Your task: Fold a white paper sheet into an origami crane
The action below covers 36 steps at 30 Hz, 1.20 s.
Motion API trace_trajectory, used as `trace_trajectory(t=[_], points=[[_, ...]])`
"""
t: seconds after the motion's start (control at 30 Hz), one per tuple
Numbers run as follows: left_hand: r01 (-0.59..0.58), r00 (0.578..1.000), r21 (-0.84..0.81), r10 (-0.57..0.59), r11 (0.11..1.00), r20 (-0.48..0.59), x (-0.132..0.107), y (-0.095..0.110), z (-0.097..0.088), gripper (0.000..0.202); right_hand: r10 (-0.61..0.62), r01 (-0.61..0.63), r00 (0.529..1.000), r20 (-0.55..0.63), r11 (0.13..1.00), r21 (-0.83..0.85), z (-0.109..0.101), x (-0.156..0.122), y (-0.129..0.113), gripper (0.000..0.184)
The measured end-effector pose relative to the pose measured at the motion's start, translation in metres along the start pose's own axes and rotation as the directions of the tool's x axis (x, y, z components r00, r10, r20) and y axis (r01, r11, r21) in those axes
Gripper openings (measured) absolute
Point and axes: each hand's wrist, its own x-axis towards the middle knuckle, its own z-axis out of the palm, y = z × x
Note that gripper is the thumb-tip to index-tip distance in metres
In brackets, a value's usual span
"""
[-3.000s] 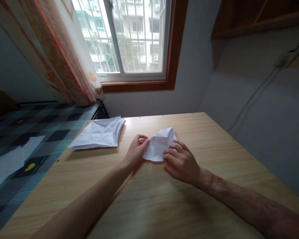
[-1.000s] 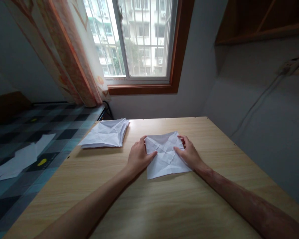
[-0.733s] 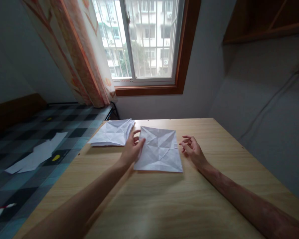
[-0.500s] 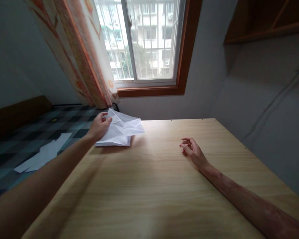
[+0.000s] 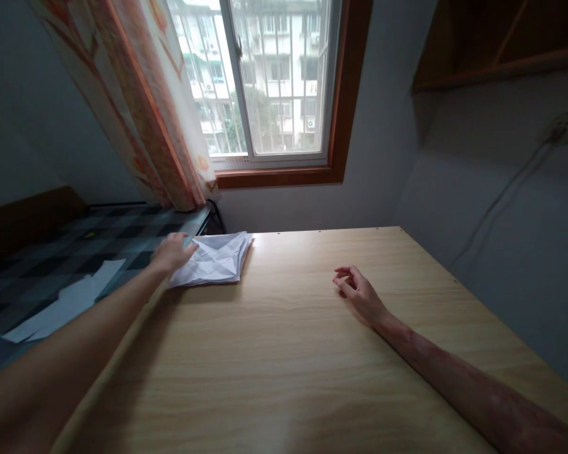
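Note:
A stack of creased white paper sheets (image 5: 215,266) lies at the far left corner of the wooden table (image 5: 288,366). My left hand (image 5: 173,251) rests at the stack's left edge, fingers laid out and touching the top sheet. My right hand (image 5: 357,291) lies on the bare table to the right of centre, fingers loosely curled, with nothing in it.
A bed with a checked cover (image 5: 52,252) stands left of the table, with loose white paper (image 5: 61,309) on it. A curtain (image 5: 137,107) and a window (image 5: 265,82) are behind. Grey walls close the back and right, with a cable (image 5: 506,189) on the right one.
The creased sheet was unfolded flat between both hands. My left hand then carried it left and laid it on the stack. My right hand let go and stayed on the table.

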Motion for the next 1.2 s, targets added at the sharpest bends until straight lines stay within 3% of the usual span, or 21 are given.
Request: trace_trajectory(t=[0.1, 0.17, 0.2, 0.33, 0.5, 0.63, 0.73, 0.83, 0.87, 0.97, 1.07, 1.13, 1.2], points=[[-0.176, 0.984, 0.027, 0.175, 0.984, 0.014, -0.015, 0.026, 0.010, 0.073, -0.006, 0.007, 1.000, 0.006, 0.999, -0.046, 0.001, -0.002, -0.004, 0.040], [-0.376, 0.922, 0.042, 0.370, 0.926, 0.111, -0.028, 0.043, 0.022, 0.085, -0.025, 0.027, 0.999, 0.028, 0.994, -0.104, 0.001, -0.004, -0.009, 0.036], [-0.412, 0.903, 0.048, 0.401, 0.910, 0.155, -0.033, 0.051, 0.029, 0.090, -0.039, 0.045, 0.998, 0.040, 0.989, -0.139, 0.002, -0.005, -0.011, 0.034], [-0.398, 0.883, 0.031, 0.374, 0.917, 0.284, -0.040, 0.063, 0.054, 0.096, -0.134, 0.144, 0.989, 0.057, 0.954, -0.264, 0.004, -0.006, -0.018, 0.025], [-0.392, 0.873, 0.007, 0.369, 0.920, 0.320, -0.031, 0.057, 0.067, 0.095, -0.220, 0.243, 0.970, 0.106, 0.911, -0.331, 0.004, -0.004, -0.016, 0.021], [-0.402, 0.871, 0.019, 0.376, 0.915, 0.317, -0.026, 0.058, 0.059, 0.093, -0.231, 0.252, 0.968, 0.102, 0.911, -0.327, 0.003, -0.004, -0.016, 0.024], [-0.433, 0.892, 0.008, 0.427, 0.902, 0.147, -0.030, 0.069, 0.040, 0.092, -0.196, 0.212, 0.977, 0.082, 0.928, -0.306, 0.003, -0.002, -0.014, 0.035], [-0.504, 0.857, -0.016, 0.497, 0.864, -0.138, -0.056, 0.095, 0.016, 0.091, -0.139, 0.161, 0.986, 0.090, 0.926, -0.340, 0.002, 0.002, -0.011, 0.051], [-0.533, 0.835, -0.025, 0.520, 0.846, -0.178, -0.072, 0.107, 0.011, 0.090, -0.124, 0.156, 0.986, 0.108, 0.914, -0.374, 0.000, 0.003, -0.011, 0.056], [-0.625, 0.778, -0.093, 0.609, 0.775, -0.151, -0.129, 0.146, 0.008, 0.087, -0.144, 0.241, 0.965, 0.218, 0.813, -0.530, -0.008, -0.002, -0.017, 0.067], [-0.684, 0.725, -0.153, 0.687, 0.713, -0.041, -0.177, 0.178, 0.023, 0.083, -0.220, 0.396, 0.917, 0.334, 0.610, -0.686, -0.020, -0.014, -0.026, 0.071], [-0.707, 0.695, -0.179, 0.719, 0.684, 0.001, -0.193, 0.191, 0.035, 0.084, -0.214, 0.398, 0.917, 0.335, 0.503, -0.767, -0.026, -0.023, -0.030, 0.078], [-0.710, 0.686, -0.196, 0.727, 0.676, 0.021, -0.196, 0.196, 0.046, 0.089, -0.155, 0.354, 0.935, 0.319, 0.466, -0.811, -0.028, -0.029, -0.031, 0.081]])
